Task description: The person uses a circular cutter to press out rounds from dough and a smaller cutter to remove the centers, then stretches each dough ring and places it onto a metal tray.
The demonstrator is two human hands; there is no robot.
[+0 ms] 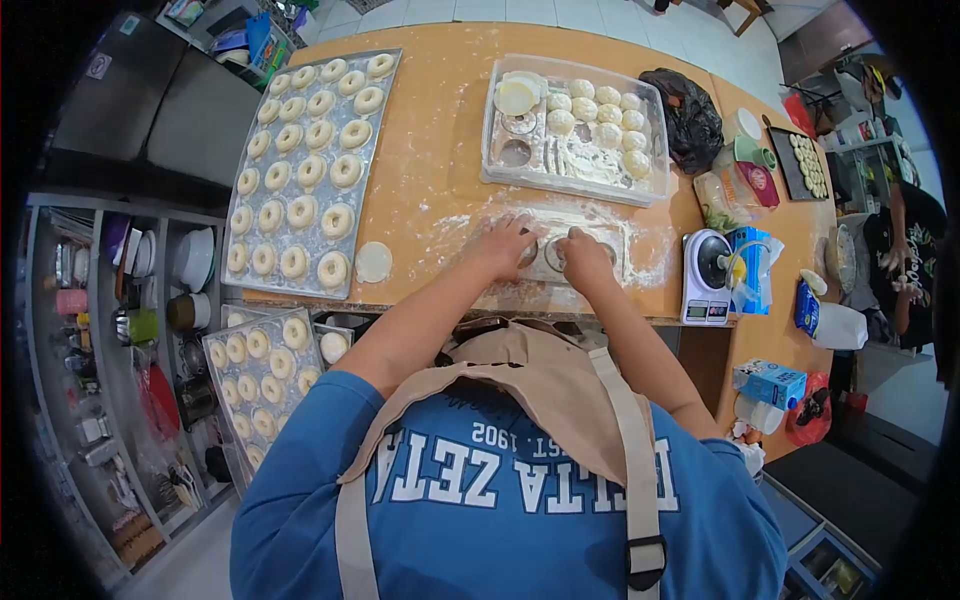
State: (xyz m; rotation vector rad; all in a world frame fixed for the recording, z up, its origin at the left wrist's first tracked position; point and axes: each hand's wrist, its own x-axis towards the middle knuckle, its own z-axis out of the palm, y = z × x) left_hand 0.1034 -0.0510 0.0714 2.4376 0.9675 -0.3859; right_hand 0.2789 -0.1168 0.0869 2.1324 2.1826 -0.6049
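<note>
Currently leaning over an orange-brown wooden table (pixel 430 130) dusted with white flour, in a blue printed shirt and a beige apron, with both bare arms stretched forward. Resting the left hand (pixel 508 245) low over a flat, rectangular, flour-whitened surface (pixel 575 217) near the front edge, with bent fingers just beside a small, round, dark-centred ring (pixel 528 252). Cannot tell about any firm hold on that ring. Resting the right hand (pixel 585 262) on the same surface, with fingers curled inward and bent down; cannot tell about anything inside the curl, hidden from above. Seeing a second round outline (pixel 553 255) between both hands, close to the right one.

Noting to the left, flat on bare wood, a pale, thin, round dough disc (pixel 374 262), just beside a large grey metal tray (pixel 368 215) with rows of pale ring-shaped dough (pixel 301 211). Noting beyond the hands a clear rectangular plastic container (pixel 640 192) with whitish round dough balls (pixel 608 133) and a stack of pale flat discs (pixel 517 95). Finding to the right a white digital kitchen scale (pixel 707 300), near a blue-and-white carton (pixel 748 290), and farther off another person in dark clothing (pixel 905 265)
</note>
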